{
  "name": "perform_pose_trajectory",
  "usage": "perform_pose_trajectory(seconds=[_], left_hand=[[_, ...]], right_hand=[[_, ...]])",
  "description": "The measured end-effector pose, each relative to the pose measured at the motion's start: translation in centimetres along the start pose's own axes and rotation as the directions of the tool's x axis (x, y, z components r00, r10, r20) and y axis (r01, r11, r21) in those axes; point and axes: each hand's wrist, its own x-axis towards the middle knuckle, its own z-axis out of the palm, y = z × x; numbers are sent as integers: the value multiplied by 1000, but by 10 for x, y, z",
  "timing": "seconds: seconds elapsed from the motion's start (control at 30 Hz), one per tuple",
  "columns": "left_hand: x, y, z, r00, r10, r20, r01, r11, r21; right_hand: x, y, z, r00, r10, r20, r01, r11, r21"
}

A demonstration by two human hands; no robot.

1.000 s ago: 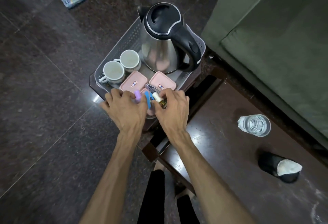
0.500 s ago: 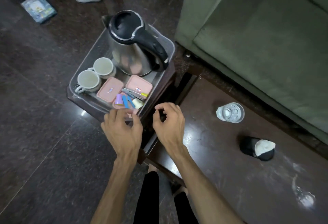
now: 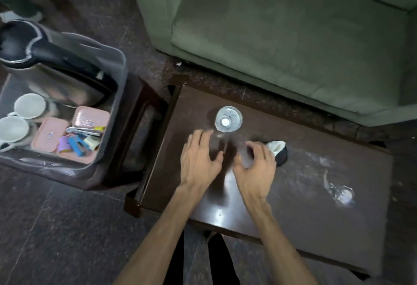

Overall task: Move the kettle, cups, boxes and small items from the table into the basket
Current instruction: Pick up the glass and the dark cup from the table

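Both empty, spread-fingered, the left hand [image 3: 199, 159] and right hand [image 3: 256, 164] hover just short of the clear water-filled glass [image 3: 228, 119] on the dark wooden table [image 3: 293, 205]; a hasty reach could tip it.

left hand [image 3: 198, 160]: bare, no rings, no watch | right hand [image 3: 255, 167]: bare, no rings, no wristband | forearms [image 3: 158, 237]: uncovered to the frame's lower edge, no sleeve in sight, slim, tendons raised at both wrists | legs [image 3: 222, 260]: black close-fitting trousers, glimpsed between the forearms
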Motion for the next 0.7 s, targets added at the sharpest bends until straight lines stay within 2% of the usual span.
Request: perform_pose_trajectory(seconds=[0.1, 0.23, 0.33, 0.4, 0.57, 0.7], left_hand=[[38, 24, 23, 998, 9, 69, -11, 999, 33], [82, 42, 48, 984, -64, 167, 35, 985, 171], [96, 47, 65, 967, -99, 233, 30, 958, 285], [99, 45, 74, 970, -97, 223, 17, 943, 333], [106, 41, 80, 991, -61, 120, 17, 941, 339], [96, 40, 81, 997, -41, 67, 20, 956, 294]], right_hand=[[22, 39, -22, 983, 186, 3, -184, 974, -131], [49, 75, -32, 915, 364, 175, -329, 922, -203], [61, 94, -28, 887, 349, 303, -304, 934, -188], [65, 102, -24, 880, 325, 346, -275, 943, -187], [65, 109, -19, 916, 264, 302, -227, 962, -153], [64, 113, -19, 930, 259, 261, -245, 966, -87]])
